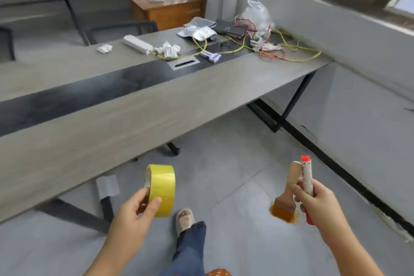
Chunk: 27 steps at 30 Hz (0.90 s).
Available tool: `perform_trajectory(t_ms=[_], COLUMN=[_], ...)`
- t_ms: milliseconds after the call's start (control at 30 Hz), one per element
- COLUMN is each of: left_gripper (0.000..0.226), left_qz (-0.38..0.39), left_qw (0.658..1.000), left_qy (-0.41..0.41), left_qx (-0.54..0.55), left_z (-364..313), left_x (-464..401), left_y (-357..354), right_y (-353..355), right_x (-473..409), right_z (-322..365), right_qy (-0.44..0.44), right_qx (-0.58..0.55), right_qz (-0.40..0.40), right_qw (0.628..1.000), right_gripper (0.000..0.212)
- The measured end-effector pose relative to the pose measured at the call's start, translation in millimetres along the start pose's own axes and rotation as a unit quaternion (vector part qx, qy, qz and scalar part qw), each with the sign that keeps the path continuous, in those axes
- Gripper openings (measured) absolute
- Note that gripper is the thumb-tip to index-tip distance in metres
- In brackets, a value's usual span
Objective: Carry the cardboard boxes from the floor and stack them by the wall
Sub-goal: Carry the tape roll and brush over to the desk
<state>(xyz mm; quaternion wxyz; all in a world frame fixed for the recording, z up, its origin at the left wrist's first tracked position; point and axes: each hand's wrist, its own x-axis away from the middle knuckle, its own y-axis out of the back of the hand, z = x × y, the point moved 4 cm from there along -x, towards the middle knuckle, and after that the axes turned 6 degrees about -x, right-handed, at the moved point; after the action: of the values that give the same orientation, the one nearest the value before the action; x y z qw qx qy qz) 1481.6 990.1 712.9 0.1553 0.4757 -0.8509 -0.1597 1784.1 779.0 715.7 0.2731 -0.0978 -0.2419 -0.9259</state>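
above the floor [235, 163], left hand [132, 210] holds one tape roll [162, 188], right hand [315, 201] one brush [285, 195], one marker [306, 177].

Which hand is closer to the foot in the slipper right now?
Left. The left hand, gripping the yellow tape roll, is just left of the slippered foot; the right hand, holding a brush and a marker, is well off to its right.

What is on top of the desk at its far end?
On the desk: crumpled paper, a white block, foil pouches, a black box, a plastic bag, tangled wires. What lies beneath the tangle is hidden.
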Motion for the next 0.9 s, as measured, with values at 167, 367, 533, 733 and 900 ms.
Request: perform_trajectory(t_ms=[167, 367, 533, 733, 900], left_gripper=[0.025, 0.014, 0.003, 0.013, 0.015], left_qz=[0.005, 0.061, 0.081, 0.035, 0.043], left_qw=[1.000, 0.995, 0.989, 0.983, 0.957], left_qy=[-0.012, -0.033, -0.044, -0.059, -0.040], left_qx=[-0.011, -0.066, -0.117, -0.171, -0.285], left_z=[-27.2, -59.0, -69.1, -93.9, -114.6], left_x=[-130.5, -264.0, -346.4, -468.0, -558.1], left_y=[2.5, 2.1, -27.9, -105.2, -182.5], right_y=[-38.5, -80.6, -97.3, -117.3, -157.1], right_x=[-104.6, -205.5, -298.1, -471.9, -585.9], right_z=[64.6, 138.1, 167.7, 217.0, 245.3], right_qy=[0.009, 0.035, 0.044, 0.041, 0.025], right_qx=[-0.029, -0.019, 0.026, 0.078, 0.141], right_qz=[-0.016, 0.011, 0.046, 0.126, 0.234], right_qw=[0.999, 0.999, 0.998, 0.988, 0.962], right_gripper=[0.007, 0.012, 0.008, 0.008, 0.006])
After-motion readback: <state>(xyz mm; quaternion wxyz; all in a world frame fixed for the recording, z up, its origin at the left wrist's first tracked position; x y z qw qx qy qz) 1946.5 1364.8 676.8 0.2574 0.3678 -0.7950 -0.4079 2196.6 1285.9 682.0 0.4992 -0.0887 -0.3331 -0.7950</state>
